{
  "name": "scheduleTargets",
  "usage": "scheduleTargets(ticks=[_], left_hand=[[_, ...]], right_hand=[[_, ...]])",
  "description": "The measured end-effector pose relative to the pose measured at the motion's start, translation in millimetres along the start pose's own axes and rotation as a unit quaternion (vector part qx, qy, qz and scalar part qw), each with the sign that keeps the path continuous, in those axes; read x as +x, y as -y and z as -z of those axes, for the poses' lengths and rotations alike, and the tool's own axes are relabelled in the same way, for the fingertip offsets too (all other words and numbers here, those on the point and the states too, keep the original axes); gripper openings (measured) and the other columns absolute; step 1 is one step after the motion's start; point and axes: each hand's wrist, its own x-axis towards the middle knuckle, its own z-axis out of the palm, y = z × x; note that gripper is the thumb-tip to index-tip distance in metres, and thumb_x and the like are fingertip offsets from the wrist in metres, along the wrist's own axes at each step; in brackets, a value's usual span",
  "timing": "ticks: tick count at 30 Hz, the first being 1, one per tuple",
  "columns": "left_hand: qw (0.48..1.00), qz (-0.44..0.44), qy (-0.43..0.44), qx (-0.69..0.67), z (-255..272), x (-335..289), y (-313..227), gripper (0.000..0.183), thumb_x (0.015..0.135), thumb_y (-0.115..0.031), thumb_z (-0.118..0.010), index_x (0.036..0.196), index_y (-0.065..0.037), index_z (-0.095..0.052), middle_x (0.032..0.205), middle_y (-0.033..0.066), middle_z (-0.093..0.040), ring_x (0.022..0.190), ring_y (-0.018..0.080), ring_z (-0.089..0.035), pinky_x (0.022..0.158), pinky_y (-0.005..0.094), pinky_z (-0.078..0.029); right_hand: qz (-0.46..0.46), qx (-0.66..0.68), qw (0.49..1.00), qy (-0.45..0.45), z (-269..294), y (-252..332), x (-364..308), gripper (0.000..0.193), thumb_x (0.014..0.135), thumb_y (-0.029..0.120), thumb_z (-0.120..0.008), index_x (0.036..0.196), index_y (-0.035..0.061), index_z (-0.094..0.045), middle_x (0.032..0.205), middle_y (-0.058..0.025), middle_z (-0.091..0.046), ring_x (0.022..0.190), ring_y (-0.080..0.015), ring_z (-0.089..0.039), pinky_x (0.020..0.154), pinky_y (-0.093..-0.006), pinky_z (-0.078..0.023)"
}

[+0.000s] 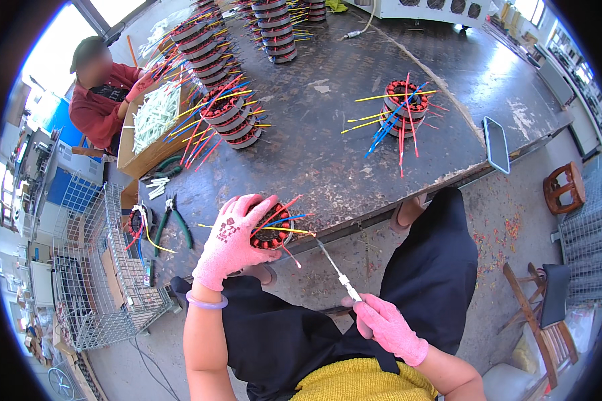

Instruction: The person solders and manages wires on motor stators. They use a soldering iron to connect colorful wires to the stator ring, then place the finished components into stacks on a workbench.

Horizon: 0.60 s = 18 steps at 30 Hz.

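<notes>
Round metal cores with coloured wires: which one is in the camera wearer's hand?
The black-and-red core at the dark table's near edge, gripped by the pink-gloved left hand. One other core lies farther left; the rest form grey stacks.

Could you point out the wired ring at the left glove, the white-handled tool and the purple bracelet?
Wired ring (267, 237): head view, on its red-and-black face.
White-handled tool (344, 280): head view, on its white handle.
Purple bracelet (207, 305): head view, on its band's front.

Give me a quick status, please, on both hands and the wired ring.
Left hand around wired ring, near table edge. Right hand holding white tool, tip close to ring's wires. Wires splayed toward tool; green-handled pliers off left.
</notes>
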Motion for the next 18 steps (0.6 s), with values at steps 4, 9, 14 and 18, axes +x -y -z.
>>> scheduleTargets(ticks=[4, 9, 14, 18], left_hand=[[1.0, 0.009, 0.0, -0.001, 0.4, 0.1, -2.6, 0.093, 0.053, -0.027, -0.089, 0.137, -0.01, -0.054, 0.13, 0.0157, -0.053, 0.122, 0.0369, -0.05, 0.108, 0.0449, -0.038], [1.0, 0.011, 0.003, -0.001, -0.1, 0.6, -2.9, 0.093, 0.052, -0.025, -0.089, 0.137, -0.01, -0.054, 0.131, 0.016, -0.053, 0.122, 0.037, -0.05, 0.107, 0.045, -0.039], [1.0, 0.011, 0.001, 0.005, -0.8, -0.3, -1.5, 0.093, 0.052, -0.025, -0.089, 0.137, -0.01, -0.054, 0.131, 0.0162, -0.053, 0.122, 0.0372, -0.05, 0.107, 0.0452, -0.039], [1.0, 0.014, 0.002, 0.004, 0.2, -2.3, -0.8, 0.093, 0.052, -0.026, -0.088, 0.137, -0.009, -0.054, 0.131, 0.0165, -0.053, 0.123, 0.0375, -0.049, 0.108, 0.0453, -0.038]], right_hand=[[0.006, 0.015, 1.0, 0.003, -0.1, 3.0, -1.2, 0.035, 0.104, 0.026, -0.046, 0.123, -0.0001, -0.059, 0.068, -0.0005, -0.049, 0.061, -0.0076, -0.047, 0.058, -0.0244, -0.039], [0.028, -0.026, 0.999, 0.005, 2.7, 2.1, -0.6, 0.034, 0.104, 0.025, -0.046, 0.123, -0.0007, -0.059, 0.068, 0.0002, -0.049, 0.061, -0.0074, -0.047, 0.057, -0.0239, -0.038], [0.007, 0.027, 1.0, -0.004, 0.4, 2.0, 0.5, 0.033, 0.104, 0.024, -0.046, 0.122, -0.0008, -0.059, 0.068, 0.0004, -0.049, 0.06, -0.0075, -0.046, 0.057, -0.0239, -0.038], [0.014, -0.003, 1.0, -0.003, 2.1, 1.6, 1.0, 0.033, 0.105, 0.024, -0.046, 0.122, -0.0009, -0.059, 0.068, 0.0008, -0.049, 0.06, -0.0071, -0.046, 0.057, -0.0239, -0.038]])
